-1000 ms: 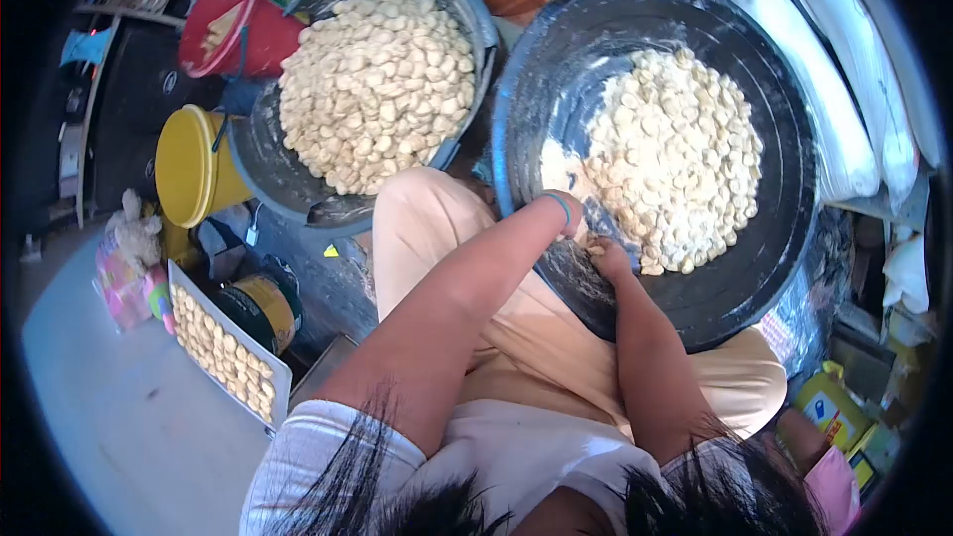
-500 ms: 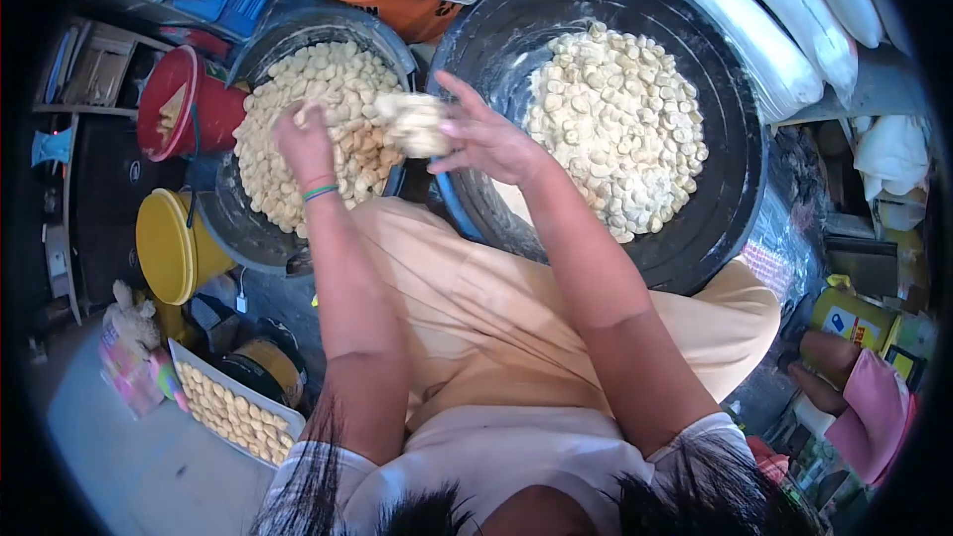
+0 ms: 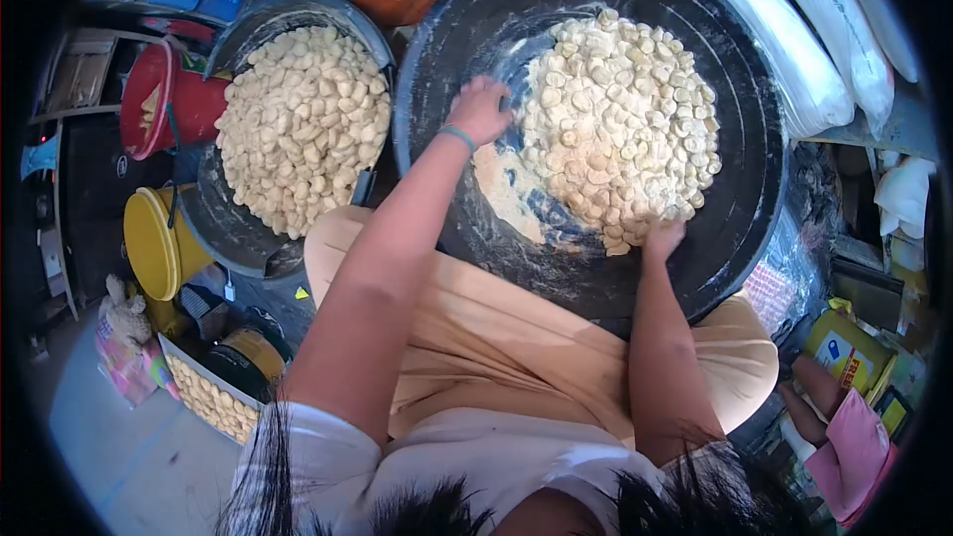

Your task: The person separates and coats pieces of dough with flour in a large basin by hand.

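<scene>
A big black tub [image 3: 745, 189] holds a heap of pale, floured dough pieces [image 3: 620, 119]. Inside its left part my left hand [image 3: 482, 110] is open, fingers apart, over the dark floury bottom and left of the heap. My right hand [image 3: 663, 238] touches the lower right edge of that heap, its fingers curled and partly hidden; what they grip is too small to name. Loose flour [image 3: 506, 194] lies between the heap and the tub's left wall. On the left, a second dark tub [image 3: 233, 228] holds another heap of dough pieces [image 3: 303, 129].
A red bucket [image 3: 199, 104] and a yellow bucket [image 3: 149, 243] stand at the left. Below them is a tray of dough pieces [image 3: 213, 399]. White sacks [image 3: 794, 69] lie at the upper right. Another person's pink-clothed part [image 3: 852, 452] shows at the lower right.
Both hands have moved right, from over the left tub and the gap between tubs, into the black tub. The pieces that were in midair by the right hand are no longer there.
</scene>
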`<state>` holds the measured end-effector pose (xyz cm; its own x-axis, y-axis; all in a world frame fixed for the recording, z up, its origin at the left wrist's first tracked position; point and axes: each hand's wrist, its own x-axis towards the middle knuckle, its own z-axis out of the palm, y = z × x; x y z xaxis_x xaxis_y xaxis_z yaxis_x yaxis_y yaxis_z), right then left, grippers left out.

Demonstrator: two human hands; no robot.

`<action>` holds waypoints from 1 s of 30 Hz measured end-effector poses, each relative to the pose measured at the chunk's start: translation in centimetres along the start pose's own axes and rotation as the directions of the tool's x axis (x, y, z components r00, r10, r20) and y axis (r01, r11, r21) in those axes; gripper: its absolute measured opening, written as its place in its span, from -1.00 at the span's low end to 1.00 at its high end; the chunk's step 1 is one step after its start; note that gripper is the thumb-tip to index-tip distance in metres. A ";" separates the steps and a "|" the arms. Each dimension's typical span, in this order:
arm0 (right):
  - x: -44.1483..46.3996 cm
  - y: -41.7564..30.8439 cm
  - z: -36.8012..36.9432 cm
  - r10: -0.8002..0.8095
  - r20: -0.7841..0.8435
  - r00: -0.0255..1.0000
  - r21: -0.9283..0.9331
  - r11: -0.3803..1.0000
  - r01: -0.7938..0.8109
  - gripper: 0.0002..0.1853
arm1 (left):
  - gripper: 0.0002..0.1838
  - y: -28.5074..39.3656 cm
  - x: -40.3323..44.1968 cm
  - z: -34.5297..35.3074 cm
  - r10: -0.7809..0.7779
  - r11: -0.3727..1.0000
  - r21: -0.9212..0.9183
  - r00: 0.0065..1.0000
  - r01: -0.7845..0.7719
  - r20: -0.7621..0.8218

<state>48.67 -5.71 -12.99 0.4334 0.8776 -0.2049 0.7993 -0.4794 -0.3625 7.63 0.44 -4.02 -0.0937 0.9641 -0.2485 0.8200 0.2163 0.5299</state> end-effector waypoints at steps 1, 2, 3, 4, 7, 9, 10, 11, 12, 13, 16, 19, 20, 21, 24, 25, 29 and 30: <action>0.1 2.5 2.0 -0.104 0.070 0.992 -0.029 0.994 0.107 -0.09 | -0.51 -1.0 1.8 2.6 -0.114 0.992 -0.026 0.980 0.120 0.163; -1.2 3.3 5.4 -0.149 -0.069 0.986 -0.115 0.983 0.140 -0.14 | -0.43 -1.6 3.0 5.5 -0.215 0.970 -0.036 0.921 0.239 0.324; -3.6 2.3 8.5 -0.207 -0.204 0.957 -0.207 0.964 0.164 -0.19 | -0.37 -2.4 3.1 9.4 -0.306 0.933 -0.100 0.910 0.345 0.281; -6.3 0.2 8.8 -0.167 -0.058 0.984 -0.182 0.971 0.154 -0.17 | -0.32 -3.1 2.9 13.3 -0.398 0.881 -0.167 0.885 0.442 0.243; -8.0 -8.1 2.6 -0.114 0.217 0.969 0.158 0.984 0.081 -0.29 | -0.16 2.5 -0.7 18.9 -0.481 0.876 -0.001 0.876 0.482 -0.042; -5.8 -8.4 1.5 -0.130 0.145 0.981 0.265 0.960 0.088 -0.39 | -0.11 4.9 -3.5 22.5 -0.381 0.924 -0.051 0.924 0.379 -0.034; -2.5 -6.7 1.8 -0.142 0.010 0.990 0.214 0.967 0.137 -0.41 | -0.09 4.5 -3.9 22.3 -0.366 0.898 -0.231 0.927 0.376 0.086; 1.1 -4.1 2.6 -0.154 -0.135 0.979 0.209 0.961 0.180 -0.43 | -0.08 3.8 -4.3 21.6 -0.331 0.831 -0.402 0.923 0.384 0.198; 2.7 -4.3 0.6 -0.138 -0.201 0.970 0.069 0.986 0.155 -0.40 | -0.06 3.3 -4.8 21.1 -0.276 0.729 -0.554 0.913 0.402 0.299; 4.5 -3.5 0.0 -0.065 -0.220 0.973 -0.044 0.997 0.057 -0.33 | -0.12 3.1 -4.0 21.0 -0.357 0.332 -0.740 0.805 0.584 0.474; 5.2 -2.8 1.4 0.000 -0.099 0.995 -0.074 0.997 -0.007 -0.25 | -0.38 2.7 -2.6 22.1 -0.407 0.035 -0.784 0.725 0.620 0.555; 0.9 -4.1 6.2 -0.199 0.041 0.979 -0.439 0.877 0.197 -0.13 | -0.52 2.4 -2.4 25.1 -0.175 -0.018 -0.739 0.726 0.673 0.665; -1.3 -5.6 6.1 -0.194 0.101 0.976 -0.358 0.908 0.218 -0.12 | -0.52 3.6 -2.5 24.4 -0.138 0.055 -0.735 0.734 0.676 0.665; -1.6 -5.7 5.7 -0.185 0.148 0.972 -0.329 0.917 0.225 -0.12 | -0.52 5.0 -3.0 23.2 -0.105 0.129 -0.726 0.738 0.675 0.667; -1.9 -7.6 3.4 -0.147 0.260 0.954 -0.176 0.965 0.196 -0.17 | -0.56 5.2 -3.8 24.1 -0.140 -0.082 -0.760 0.747 0.645 0.650; -1.7 -8.2 3.1 -0.217 0.238 0.947 -0.186 0.946 0.264 -0.20 | -0.56 3.9 -3.7 26.8 -0.147 -0.206 -0.728 0.715 0.654 0.684; -1.5 -8.2 6.2 -0.369 0.256 0.893 -0.208 0.882 0.424 -0.31 | -0.54 5.9 -4.2 22.7 0.142 -0.506 -0.527 0.669 0.683 0.730; -2.4 -8.6 6.8 -0.327 0.287 0.901 -0.179 0.905 0.385 -0.31 | -0.53 6.1 -4.3 22.4 0.155 -0.537 -0.488 0.649 0.688 0.745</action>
<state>37.92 -3.73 -15.52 0.0099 0.9450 -0.3268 0.9651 -0.0946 -0.2443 25.67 -5.84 -17.91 0.4864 0.5444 -0.6834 -0.7805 0.6223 -0.0598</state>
